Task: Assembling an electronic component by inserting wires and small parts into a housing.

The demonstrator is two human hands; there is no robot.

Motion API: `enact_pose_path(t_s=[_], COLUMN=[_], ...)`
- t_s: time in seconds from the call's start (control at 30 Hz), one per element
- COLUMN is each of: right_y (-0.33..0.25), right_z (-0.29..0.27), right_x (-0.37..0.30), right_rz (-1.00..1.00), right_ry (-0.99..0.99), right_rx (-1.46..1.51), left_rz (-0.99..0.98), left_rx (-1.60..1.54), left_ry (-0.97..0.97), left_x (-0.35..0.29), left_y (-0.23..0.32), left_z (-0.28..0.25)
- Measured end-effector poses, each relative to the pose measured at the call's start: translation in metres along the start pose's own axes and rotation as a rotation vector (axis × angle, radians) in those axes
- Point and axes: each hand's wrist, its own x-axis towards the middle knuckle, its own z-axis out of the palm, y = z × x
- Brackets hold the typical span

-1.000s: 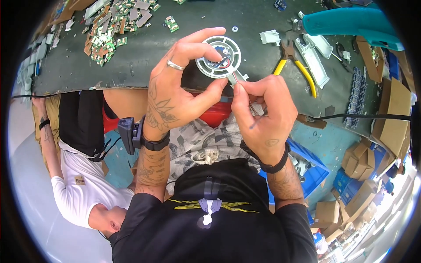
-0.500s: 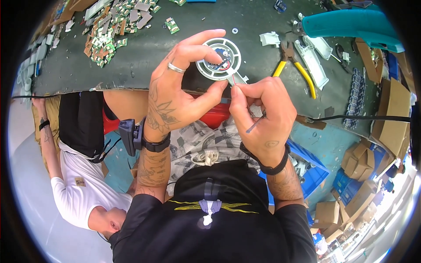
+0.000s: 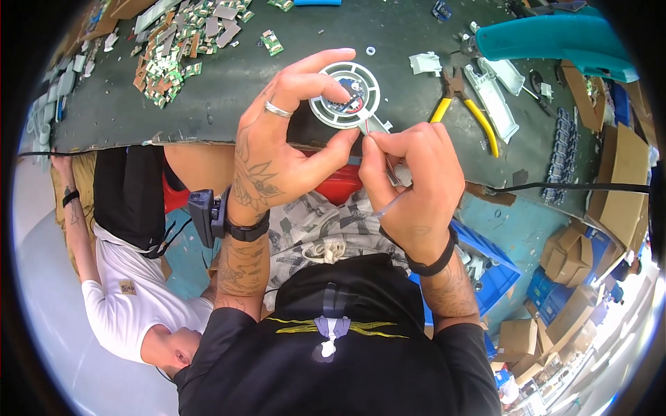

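Note:
My left hand (image 3: 295, 121) grips a pale round plastic housing (image 3: 375, 95) at the table's near edge. Its thumb is at the lower rim and a bent finger reaches over the middle. Inside the ring sits a dark blue circuit board (image 3: 356, 88) with a curl of red wire, partly covered by that finger. Thin wires (image 3: 368, 127) run out of the housing where its short arm begins. My right hand (image 3: 416, 177) pinches these wires between thumb and forefinger, just below the ring. A thin grey strip end trails beneath its curled fingers.
Yellow-handled pliers (image 3: 479, 118) lie right of my hands, near pale plastic shells (image 3: 494, 104) and a teal power tool (image 3: 548, 43). Small green circuit boards (image 3: 166, 69) are heaped at the far left. A co-worker in a white shirt (image 3: 132, 298) sits at my left. A blue crate (image 3: 496, 267) stands low right.
My right hand has shifted slightly left and turned a little, still pinching the wires. The grey strip end has moved with it. My left hand and the housing stay almost in place.

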Motion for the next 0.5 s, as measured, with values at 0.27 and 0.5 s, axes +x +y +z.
enact_pose_path(t_s=[0.27,0.5], right_y=[0.0003,-0.0004], right_z=[-0.0042,-0.0041], right_x=[0.0022,0.0028], right_rz=[0.022,0.029], right_ry=[-0.017,-0.021], right_rx=[0.031,0.037], left_rz=[0.007,0.011], left_rx=[0.004,0.006], left_ry=[0.001,-0.005], left_x=[0.0003,0.0007], left_y=[0.0004,-0.0003], left_z=[-0.0004,-0.0003])
